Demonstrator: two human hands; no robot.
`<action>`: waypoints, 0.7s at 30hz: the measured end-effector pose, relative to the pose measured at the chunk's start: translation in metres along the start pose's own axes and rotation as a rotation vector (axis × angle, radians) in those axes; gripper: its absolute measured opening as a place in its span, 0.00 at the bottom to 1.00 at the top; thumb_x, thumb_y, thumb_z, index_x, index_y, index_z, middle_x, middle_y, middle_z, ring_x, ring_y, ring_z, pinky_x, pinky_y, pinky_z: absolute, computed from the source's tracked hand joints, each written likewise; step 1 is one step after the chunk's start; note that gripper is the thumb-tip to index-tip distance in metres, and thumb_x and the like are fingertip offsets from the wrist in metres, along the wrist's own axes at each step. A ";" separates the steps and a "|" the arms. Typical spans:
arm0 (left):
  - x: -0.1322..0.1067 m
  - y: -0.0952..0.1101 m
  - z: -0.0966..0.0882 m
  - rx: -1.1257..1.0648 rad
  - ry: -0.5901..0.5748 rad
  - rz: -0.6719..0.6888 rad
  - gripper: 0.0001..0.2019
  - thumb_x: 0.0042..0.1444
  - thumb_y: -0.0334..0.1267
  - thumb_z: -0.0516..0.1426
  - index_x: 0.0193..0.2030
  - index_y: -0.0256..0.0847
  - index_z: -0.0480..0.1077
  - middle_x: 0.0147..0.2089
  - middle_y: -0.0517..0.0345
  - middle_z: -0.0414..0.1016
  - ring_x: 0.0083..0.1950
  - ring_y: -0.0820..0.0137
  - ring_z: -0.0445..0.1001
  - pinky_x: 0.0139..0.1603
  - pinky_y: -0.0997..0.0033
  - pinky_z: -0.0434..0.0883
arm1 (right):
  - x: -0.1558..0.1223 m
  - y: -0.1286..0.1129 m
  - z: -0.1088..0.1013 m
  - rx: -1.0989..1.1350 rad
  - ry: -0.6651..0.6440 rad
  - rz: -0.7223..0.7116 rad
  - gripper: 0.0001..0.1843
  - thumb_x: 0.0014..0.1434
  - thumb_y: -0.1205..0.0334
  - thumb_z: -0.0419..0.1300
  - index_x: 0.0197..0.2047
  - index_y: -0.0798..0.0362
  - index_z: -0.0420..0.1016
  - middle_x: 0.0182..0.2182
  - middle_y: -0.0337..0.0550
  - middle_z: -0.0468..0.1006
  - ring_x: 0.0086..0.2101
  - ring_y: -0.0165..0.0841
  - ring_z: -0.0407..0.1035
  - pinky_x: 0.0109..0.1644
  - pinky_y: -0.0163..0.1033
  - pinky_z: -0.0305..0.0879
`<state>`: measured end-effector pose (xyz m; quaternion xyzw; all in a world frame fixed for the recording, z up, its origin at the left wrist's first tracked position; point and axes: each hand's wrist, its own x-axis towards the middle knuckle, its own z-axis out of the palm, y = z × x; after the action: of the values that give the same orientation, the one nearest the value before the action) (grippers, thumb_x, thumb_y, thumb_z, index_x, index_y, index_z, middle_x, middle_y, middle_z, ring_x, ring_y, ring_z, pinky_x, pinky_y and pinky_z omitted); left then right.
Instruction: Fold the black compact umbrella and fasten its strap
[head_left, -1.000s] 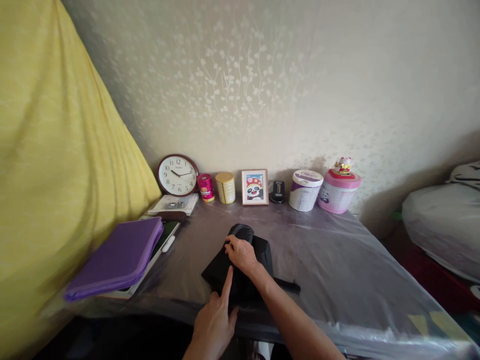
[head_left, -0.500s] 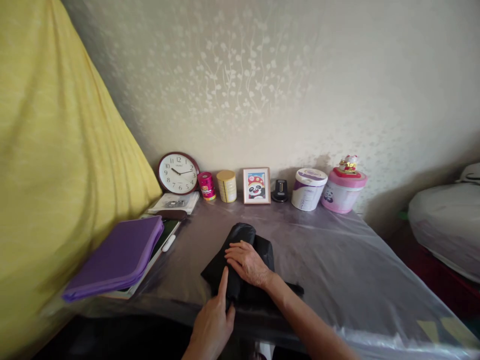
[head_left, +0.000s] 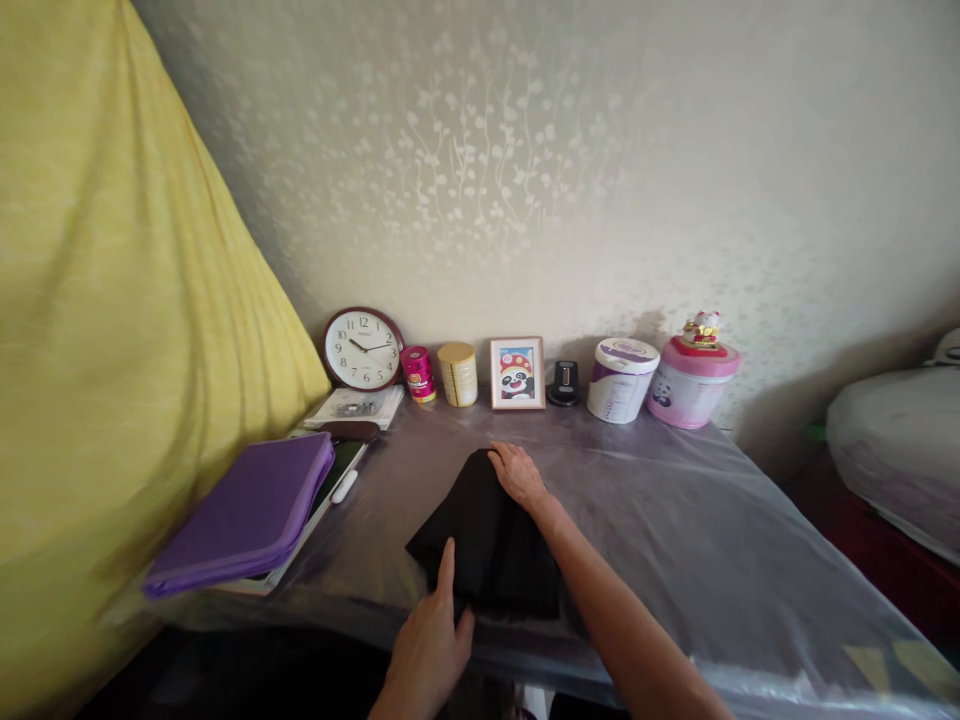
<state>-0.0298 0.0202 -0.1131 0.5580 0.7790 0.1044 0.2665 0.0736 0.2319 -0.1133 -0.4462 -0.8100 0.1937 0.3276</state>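
Black, slightly shiny fabric in folded panels, which looks like a folding umbrella [head_left: 499, 555], lies near the table's front edge. My left hand [head_left: 431, 640] is closed at its near left end, with the index finger stretched along the fabric and the thumb beside it. What lies inside that palm is hidden. At the far right edge of the fabric, my right hand [head_left: 517, 475] has its fingers close together over the border; its thumb is out of sight. One panel is spread fairly flat between the hands.
A purple zip folder [head_left: 240, 510] lies on books at left, by a yellow curtain [head_left: 150, 300]. Along the wall stand a clock [head_left: 364, 348], a pink can [head_left: 418, 375], a cream tin [head_left: 457, 375], a panda picture frame [head_left: 517, 373], a black stand [head_left: 564, 383] and two tubs [head_left: 622, 380].
My right hand has moved from the middle of the fabric to its far right edge. A panel now lies spread out to the right, covering the strap end. The left hand has barely moved.
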 end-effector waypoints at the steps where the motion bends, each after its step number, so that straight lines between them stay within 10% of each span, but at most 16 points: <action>1: 0.000 0.000 0.000 -0.011 0.002 -0.003 0.35 0.56 0.37 0.46 0.65 0.42 0.27 0.44 0.49 0.74 0.41 0.67 0.73 0.38 0.73 0.63 | -0.004 0.005 -0.006 0.001 0.026 0.046 0.16 0.59 0.62 0.48 0.47 0.57 0.70 0.46 0.52 0.72 0.48 0.36 0.64 0.54 0.41 0.53; 5: -0.001 -0.004 -0.002 -0.113 0.021 0.017 0.33 0.57 0.38 0.45 0.65 0.41 0.30 0.48 0.48 0.72 0.42 0.68 0.73 0.40 0.74 0.64 | -0.031 0.034 -0.033 0.027 0.106 0.254 0.15 0.58 0.64 0.46 0.42 0.57 0.71 0.42 0.53 0.74 0.45 0.37 0.66 0.50 0.41 0.58; 10: 0.002 -0.010 -0.004 -0.404 -0.096 -0.022 0.32 0.58 0.41 0.42 0.64 0.49 0.24 0.50 0.48 0.69 0.15 0.82 0.65 0.17 0.81 0.61 | -0.069 0.057 -0.054 0.153 0.054 0.428 0.12 0.57 0.62 0.46 0.35 0.56 0.70 0.31 0.48 0.76 0.33 0.34 0.72 0.33 0.36 0.67; 21: 0.004 -0.015 -0.006 -0.682 -0.133 -0.037 0.33 0.57 0.44 0.45 0.64 0.51 0.27 0.19 0.73 0.57 0.12 0.79 0.62 0.11 0.83 0.59 | -0.082 0.033 -0.044 0.672 -0.036 0.656 0.17 0.53 0.48 0.51 0.33 0.54 0.68 0.21 0.36 0.67 0.20 0.26 0.65 0.20 0.32 0.65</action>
<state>-0.0465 0.0190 -0.1161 0.4283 0.6901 0.3173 0.4895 0.1560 0.1802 -0.1314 -0.5443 -0.5242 0.5462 0.3613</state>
